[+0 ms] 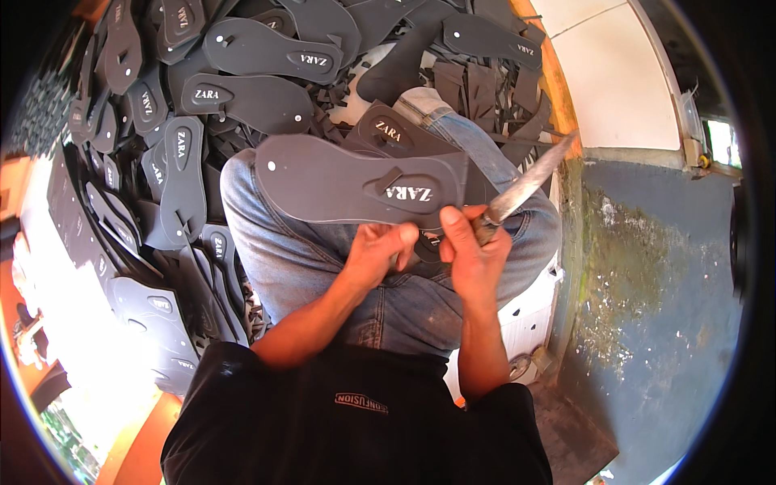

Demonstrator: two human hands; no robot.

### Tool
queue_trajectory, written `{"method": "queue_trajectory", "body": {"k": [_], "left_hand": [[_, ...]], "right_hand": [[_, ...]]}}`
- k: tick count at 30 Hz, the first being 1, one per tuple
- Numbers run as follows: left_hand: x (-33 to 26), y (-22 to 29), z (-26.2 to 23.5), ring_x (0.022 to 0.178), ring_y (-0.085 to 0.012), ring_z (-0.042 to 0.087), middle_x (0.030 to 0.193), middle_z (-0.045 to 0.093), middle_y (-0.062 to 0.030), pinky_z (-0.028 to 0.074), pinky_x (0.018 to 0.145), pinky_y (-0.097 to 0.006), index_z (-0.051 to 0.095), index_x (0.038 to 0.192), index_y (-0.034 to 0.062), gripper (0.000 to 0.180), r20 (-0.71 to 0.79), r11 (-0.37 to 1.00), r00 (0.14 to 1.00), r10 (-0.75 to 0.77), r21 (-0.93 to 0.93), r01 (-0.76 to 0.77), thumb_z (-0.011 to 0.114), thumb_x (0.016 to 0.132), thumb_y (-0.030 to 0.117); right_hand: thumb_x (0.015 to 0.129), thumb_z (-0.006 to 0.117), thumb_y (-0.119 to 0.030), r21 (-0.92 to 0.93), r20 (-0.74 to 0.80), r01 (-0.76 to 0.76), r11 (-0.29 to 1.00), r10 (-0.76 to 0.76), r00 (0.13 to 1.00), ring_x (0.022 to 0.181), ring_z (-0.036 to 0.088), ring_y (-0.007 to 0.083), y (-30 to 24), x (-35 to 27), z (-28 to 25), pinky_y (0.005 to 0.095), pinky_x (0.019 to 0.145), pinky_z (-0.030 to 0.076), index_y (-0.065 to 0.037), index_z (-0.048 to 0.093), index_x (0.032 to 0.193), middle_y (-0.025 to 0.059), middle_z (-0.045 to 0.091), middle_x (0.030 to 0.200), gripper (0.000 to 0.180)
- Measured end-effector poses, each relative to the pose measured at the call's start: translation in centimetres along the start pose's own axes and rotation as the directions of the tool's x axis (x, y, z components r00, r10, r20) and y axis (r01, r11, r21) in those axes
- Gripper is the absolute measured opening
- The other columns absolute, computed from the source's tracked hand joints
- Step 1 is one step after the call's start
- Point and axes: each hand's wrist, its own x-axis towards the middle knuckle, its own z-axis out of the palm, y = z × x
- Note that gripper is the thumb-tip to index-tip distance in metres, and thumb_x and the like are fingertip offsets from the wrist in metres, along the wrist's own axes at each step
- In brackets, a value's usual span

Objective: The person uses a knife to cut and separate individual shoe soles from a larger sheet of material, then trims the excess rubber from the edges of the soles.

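Observation:
A grey sandal sole (323, 182) with printed lettering and a small raised tab lies across my lap, still set in a piece of sheet with a thin outline around it. My left hand (378, 252) is closed at its near edge, thumb and fingers pinching there. My right hand (477, 263) is closed around the handle of a knife (527, 186), whose worn blade points up and to the right. The right thumb rests by the sheet's near right corner. Beneath lies another dark sole piece (386, 131) on my jeans, partly covered.
Many cut soles (271, 50) are heaped ahead and to the left, with dark offcuts (477, 89) scattered between. A stack of sole sheets (153, 319) stands at my left. On the right are a stained blue-grey wall (663, 267) and an orange edge strip (556, 81).

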Motion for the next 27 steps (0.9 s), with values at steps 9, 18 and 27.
{"method": "queue_trajectory", "body": {"k": [9, 18, 27], "left_hand": [[2.9, 2.0, 4.1, 0.037, -0.0070, 0.036, 0.057, 0.049, 0.0000, 0.026, 0.034, -0.023, 0.056, 0.091, 0.0069, 0.024, -0.321, 0.973, 0.934, -0.154, -0.214, 0.086, 0.061, 0.089, 0.030], [4.9, 3.0, 4.5, 0.042, -0.0083, 0.034, 0.052, 0.039, 0.0016, 0.026, 0.040, -0.022, 0.052, 0.082, 0.0129, 0.026, -0.383, 0.982, 0.912, -0.145, -0.172, 0.084, 0.063, 0.087, 0.036], [5.0, 2.9, 4.4, 0.042, -0.0081, 0.035, 0.053, 0.040, 0.0017, 0.026, 0.039, -0.023, 0.052, 0.084, 0.0126, 0.025, -0.382, 0.980, 0.912, -0.150, -0.176, 0.088, 0.064, 0.086, 0.034]], "right_hand": [[0.089, 0.061, -0.030, -0.586, -0.075, 0.094, 0.805, -0.170, 0.983, 0.047, 0.043, 0.0082, 3.5, -1.5, -2.7, 0.0255, 0.043, 0.034, -0.001, 0.054, 0.070, 0.0012, 0.054, 0.055, 0.036], [0.087, 0.062, -0.026, -0.773, -0.066, 0.037, 0.633, -0.138, 0.988, 0.041, 0.043, 0.0285, 5.1, -1.9, -2.1, 0.0391, 0.045, 0.036, 0.001, 0.049, 0.065, 0.0139, 0.047, 0.049, 0.038], [0.087, 0.061, -0.027, -0.860, -0.088, 0.013, 0.511, -0.173, 0.981, 0.051, 0.055, 0.0397, 5.5, -2.0, -2.3, 0.0456, 0.048, 0.041, -0.002, 0.050, 0.066, 0.0194, 0.054, 0.053, 0.034]]}}
